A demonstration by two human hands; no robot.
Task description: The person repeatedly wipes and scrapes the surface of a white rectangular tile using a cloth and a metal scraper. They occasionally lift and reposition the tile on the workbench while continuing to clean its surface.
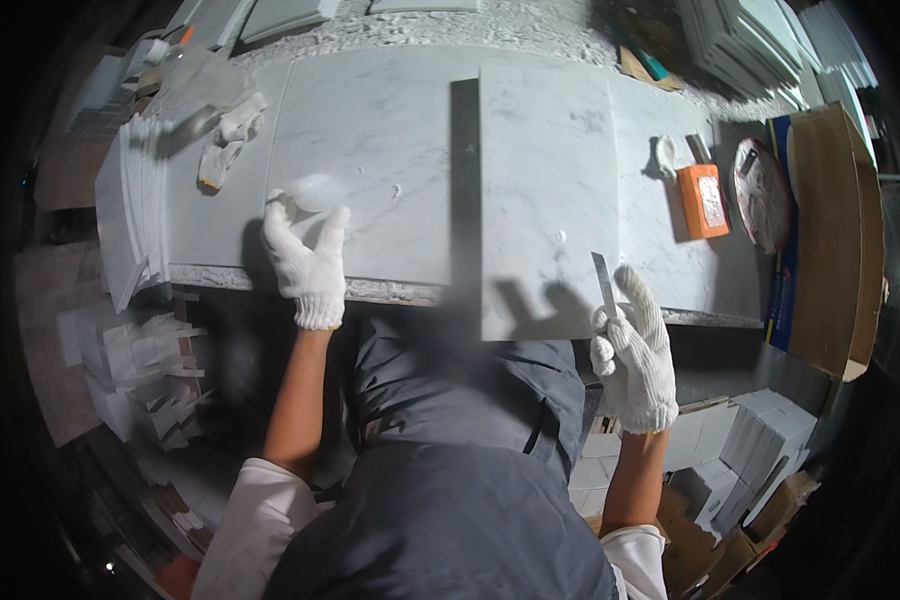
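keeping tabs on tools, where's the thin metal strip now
Right of centre in the head view, the thin metal strip is in the gloved right hand, near the lower right of the marbled slab.

I see a white knitted work glove on the left hand (308,255) and a matching one on the right hand (638,360), both ribbed at the wrist, the right cuff (652,420) edged in yellow. The right glove looks greyish at one fingertip. The forearms are bare up to loose white sleeves (258,525). Dark slate-grey clothing (450,520) covers the trunk and lap, creased into soft folds; I can't tell whether it's one garment or two.
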